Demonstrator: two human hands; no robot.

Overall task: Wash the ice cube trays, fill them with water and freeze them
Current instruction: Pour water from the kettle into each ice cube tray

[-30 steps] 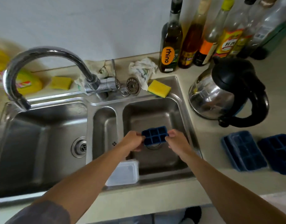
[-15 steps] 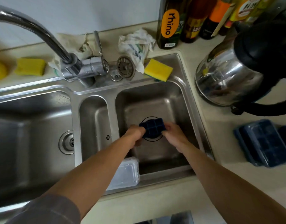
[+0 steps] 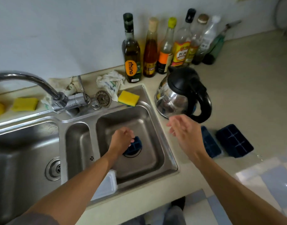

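left hand: your left hand (image 3: pixel 122 140) is down in the right basin of the sink (image 3: pixel 170 153), fingers curled over the left edge of the small blue tray (image 3: pixel 135 146) and gripping it. your knuckles block the view, so can't tell how the thumb sits.
small blue tray: low in that basin, right over the drain ring. only a few cells show, the rest is under your hand. can't tell if it's touching the bottom or just above it.
right hand: your right hand (image 3: pixel 182 129) hangs over the counter edge between sink and kettle (image 3: pixel 180 96), fingers relaxed and loosely spread, holding nothing. a bit blurry.
counter trays: two more dark blue ones right of the sink. the near tray (image 3: pixel 210 143) is half hidden behind your right wrist, the far tray (image 3: pixel 233 140) shows its whole grid and lies at an angle.
clear container: the clear container (image 3: pixel 107 185) is at the sink's front, mostly under your left forearm. can't tell which basin it's in.
faucet: the faucet (image 3: pixel 25 80) arcs off the left edge, tip cut off.
back ledge: yellow sponge (image 3: pixel 128 98), strainer (image 3: pixel 103 98) and crumpled rag (image 3: pixel 110 83) close together.
bottles: the bottles (image 3: pixel 133 51) line the wall. only "rhino" is readable, the far ones are smeared.
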